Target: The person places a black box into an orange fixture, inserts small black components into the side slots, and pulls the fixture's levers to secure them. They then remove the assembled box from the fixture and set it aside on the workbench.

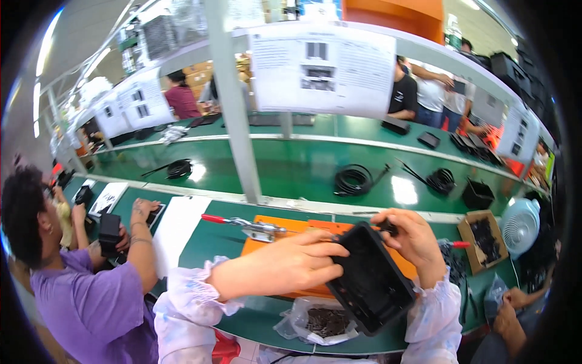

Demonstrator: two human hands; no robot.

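Observation:
A black, open-topped rectangular plastic box [373,276] is held tilted above an orange fixture [260,246], its hollow inside showing. My left hand [288,261] grips the box's left edge, fingers bent over the rim and the thumb out of sight. At the box's upper right corner, my right hand [412,236] pinches a small dark part [388,227] between thumb and fingers; its exact kind is hidden. Below the box, a clear plastic bag [297,318] holds many small dark metal pieces. A toggle clamp [260,229] with a red handle sits on the fixture's left side.
Black coiled cables [354,180] lie on the green shelf [273,161] behind. To the right stand a cardboard box [470,233] of black parts, a light blue fan [520,225] and pliers [470,300]. A co-worker in purple [91,297] works at left; another person's hands [512,309] are at right.

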